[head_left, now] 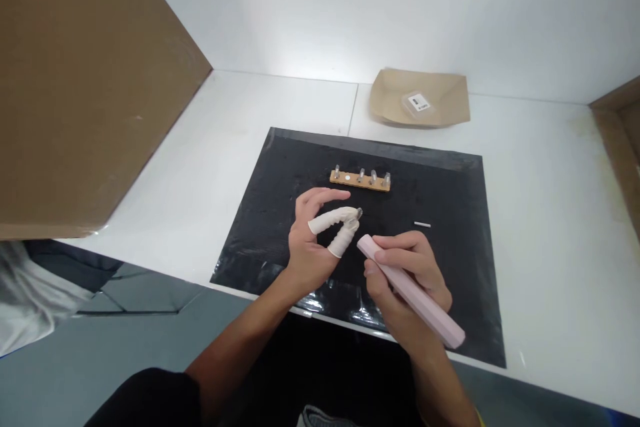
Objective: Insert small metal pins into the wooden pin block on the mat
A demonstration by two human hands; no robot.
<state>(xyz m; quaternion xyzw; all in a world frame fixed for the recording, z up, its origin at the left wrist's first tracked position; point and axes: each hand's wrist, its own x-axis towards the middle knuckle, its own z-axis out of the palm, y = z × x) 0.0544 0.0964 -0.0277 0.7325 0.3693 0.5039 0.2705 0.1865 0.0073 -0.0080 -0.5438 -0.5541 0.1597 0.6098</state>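
Note:
My left hand (pixel 316 240) wears white finger cots (pixel 343 240) on its thumb and index finger. Between those two tips it pinches a small shiny dark piece (pixel 359 213), too small to name. In my right hand (pixel 413 270) lies a thick, pale pink, faceted stick-shaped tool (pixel 420 300), its front end pointing at the pinched piece but apart from it. Beyond my left hand sits a narrow cardboard strip (pixel 354 179) with several small clear-topped pieces (pixel 373 177) standing on it and one white round spot (pixel 347 177).
A black mat (pixel 300 160) covers the middle of the white table (pixel 540 213). On it, to the right, is a short white stick (pixel 423 224). Behind the mat stands a brown paper tray (pixel 453 100) with a labelled clear box (pixel 418 104). A cardboard panel (pixel 100 93) rises at the left.

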